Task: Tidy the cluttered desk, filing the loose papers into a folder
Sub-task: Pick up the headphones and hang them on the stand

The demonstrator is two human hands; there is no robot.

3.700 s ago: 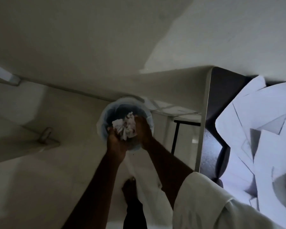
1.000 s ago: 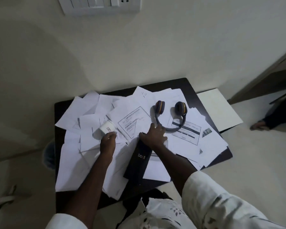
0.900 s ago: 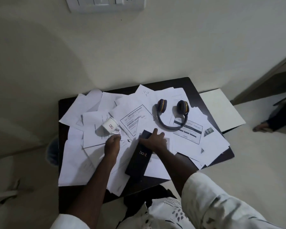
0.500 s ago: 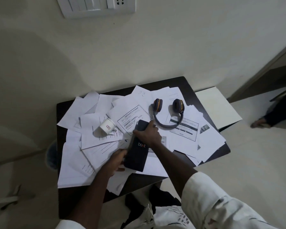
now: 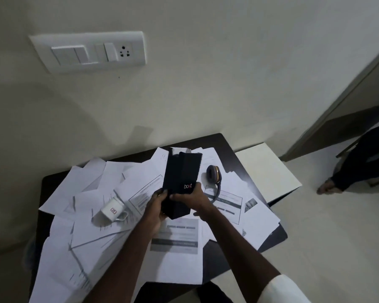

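Both hands hold a tall black box (image 5: pixel 179 178) upright above the dark desk (image 5: pixel 225 145). My left hand (image 5: pixel 157 203) grips its lower left side, and my right hand (image 5: pixel 192 199) grips the lower right, just under the white logo. The box's top flap stands open. Loose white papers (image 5: pixel 92 232) cover most of the desk in overlapping layers. No folder can be made out.
A white mug (image 5: pixel 113 211) lies tipped on the papers at left. Headphones (image 5: pixel 214 178) rest behind the box at right. A pale board (image 5: pixel 265 171) juts past the desk's right edge. Another person's foot (image 5: pixel 328 188) stands on the floor at right. A switch plate (image 5: pixel 90 51) is on the wall.
The black box lay flat on the papers with my right hand on it; now both hands have lifted it upright. My left hand let go of the mug.
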